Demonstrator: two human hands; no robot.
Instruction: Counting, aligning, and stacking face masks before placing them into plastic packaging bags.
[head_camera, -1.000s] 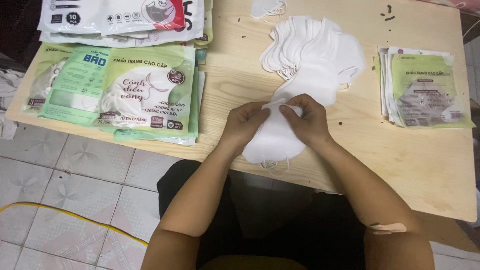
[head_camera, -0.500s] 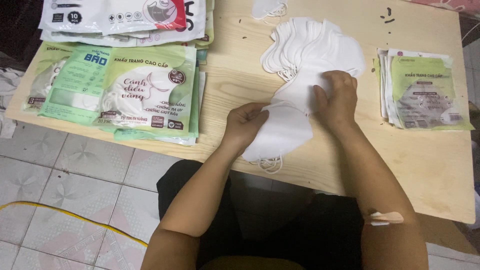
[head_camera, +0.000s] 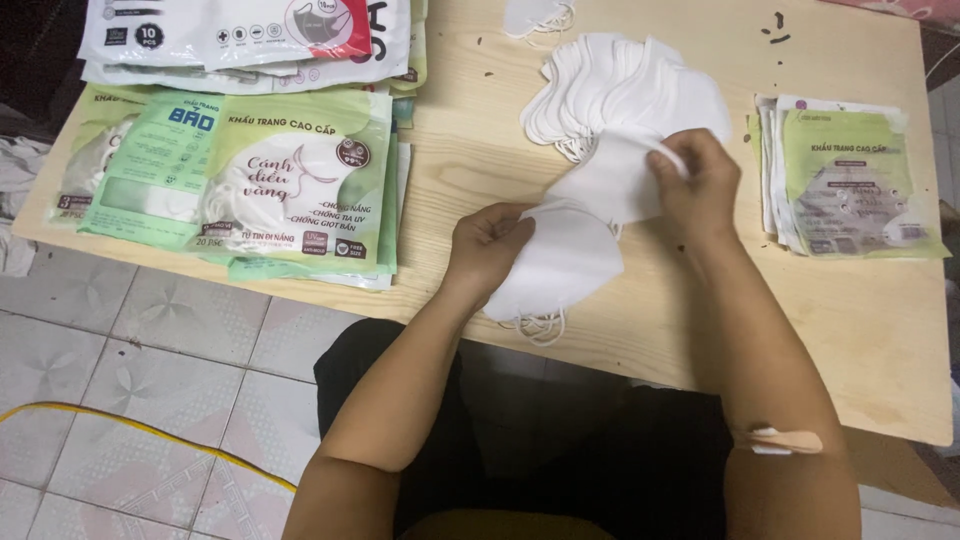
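White face masks fill the middle of the pale wooden counter (head_camera: 860, 330), and both hands are busy with them. The left hand (head_camera: 487, 243) is closed on the near edge of a small stack of folded white masks (head_camera: 555, 265), thumb on top and fingers curled under, holding it just above the counter's front edge; thin ear loops (head_camera: 540, 327) dangle from the stack's lower side. The right hand (head_camera: 697, 185) is closed in a pinch on a single white mask (head_camera: 615, 180), which reaches down and left to overlap the top of the held stack. Just behind that mask, further from the person, lies a fanned pile of loose white masks (head_camera: 620, 95), touching or nearly touching the one being gripped. One more mask (head_camera: 535, 15) sits apart at the counter's far edge. On the left side of the counter rests a thick pile of green printed packets (head_camera: 250, 180), with white and red packets (head_camera: 240, 35) stacked behind them. On the right side, well apart from the hands, lies a smaller stack of green packets (head_camera: 855, 185). An adhesive bandage (head_camera: 780, 440) is stuck on the right forearm. Below the counter, pale patterned floor tiles (head_camera: 150, 400) show, crossed by a yellow cable (head_camera: 150, 435).
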